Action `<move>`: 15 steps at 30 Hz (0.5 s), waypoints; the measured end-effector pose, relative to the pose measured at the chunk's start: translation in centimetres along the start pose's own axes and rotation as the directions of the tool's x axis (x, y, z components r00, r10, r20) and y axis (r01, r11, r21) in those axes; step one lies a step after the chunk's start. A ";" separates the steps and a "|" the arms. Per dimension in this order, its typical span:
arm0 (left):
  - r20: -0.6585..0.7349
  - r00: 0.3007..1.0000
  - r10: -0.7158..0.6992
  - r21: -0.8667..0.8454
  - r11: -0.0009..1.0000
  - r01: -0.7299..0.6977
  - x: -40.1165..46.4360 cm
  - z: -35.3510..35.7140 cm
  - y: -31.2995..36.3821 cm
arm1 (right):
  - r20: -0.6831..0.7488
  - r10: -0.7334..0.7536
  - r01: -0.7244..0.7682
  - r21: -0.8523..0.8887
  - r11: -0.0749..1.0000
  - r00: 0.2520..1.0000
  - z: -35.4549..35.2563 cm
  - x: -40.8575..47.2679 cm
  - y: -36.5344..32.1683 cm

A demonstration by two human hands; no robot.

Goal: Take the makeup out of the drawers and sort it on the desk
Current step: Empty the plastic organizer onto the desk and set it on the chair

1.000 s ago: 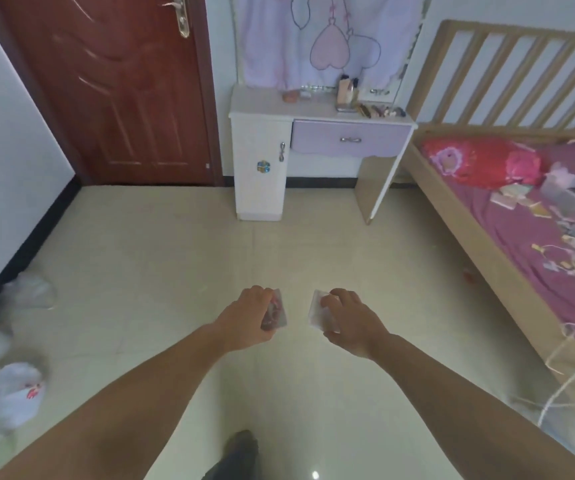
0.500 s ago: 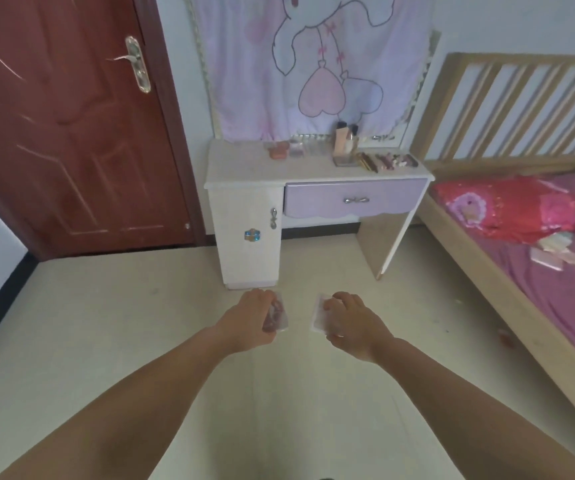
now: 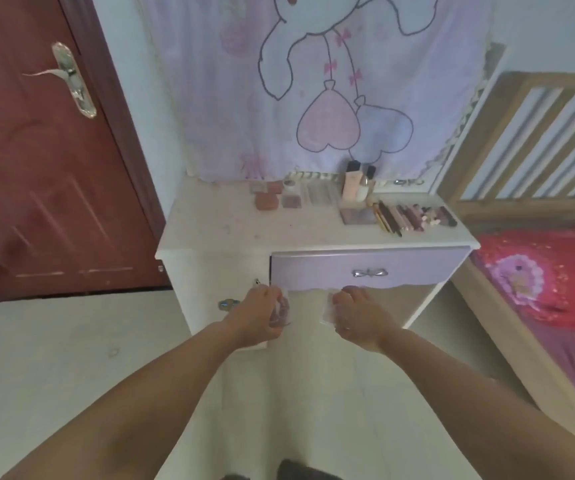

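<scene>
My left hand (image 3: 256,315) grips a small clear case with reddish makeup (image 3: 282,310) in front of the white desk (image 3: 230,233). My right hand (image 3: 359,317) holds a second clear, pale case (image 3: 327,311) just below the shut lilac drawer (image 3: 365,270). On the desk top lie blush compacts (image 3: 266,200), a flat palette (image 3: 358,215), a row of lipsticks and pencils (image 3: 414,216) and a holder with bottles (image 3: 357,185).
A red-brown door (image 3: 36,174) stands shut at the left. The desk's white cupboard door (image 3: 230,296) is below my left hand. A wooden bed (image 3: 539,271) with a red pillow runs along the right. A pink cartoon curtain (image 3: 314,81) hangs behind the desk.
I have walked up to the desk, which now fills the middle of the view. Both hands keep the same hold on their cases, now just in front of the drawer.
</scene>
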State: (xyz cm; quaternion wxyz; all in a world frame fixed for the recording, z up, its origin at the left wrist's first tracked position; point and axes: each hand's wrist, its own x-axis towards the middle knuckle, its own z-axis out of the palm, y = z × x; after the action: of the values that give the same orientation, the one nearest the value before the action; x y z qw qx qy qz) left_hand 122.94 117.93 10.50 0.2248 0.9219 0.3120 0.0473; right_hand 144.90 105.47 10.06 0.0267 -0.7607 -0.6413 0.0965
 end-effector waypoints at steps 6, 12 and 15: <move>0.022 1.000 -0.009 -0.010 1.000 0.010 12.2 -1.2 -3.4 | 0.040 -0.010 0.010 0.004 1.000 0.999 -1.2 11.9 6.0; 0.100 0.995 -0.011 0.003 1.000 0.011 23.9 -2.0 -7.4 | 0.090 0.056 -0.061 0.062 0.996 0.994 -1.5 22.9 10.1; 0.140 0.990 0.001 0.011 1.000 -0.002 28.8 -2.5 -8.7 | 0.111 0.078 -0.086 0.072 0.994 0.991 -1.7 27.6 11.9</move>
State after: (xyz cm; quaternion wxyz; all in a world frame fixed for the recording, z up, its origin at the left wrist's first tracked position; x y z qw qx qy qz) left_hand 140.65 142.19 7.31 0.2412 0.9244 0.2948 -0.0191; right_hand 161.12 130.57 6.70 0.0173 -0.7786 -0.6058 0.1630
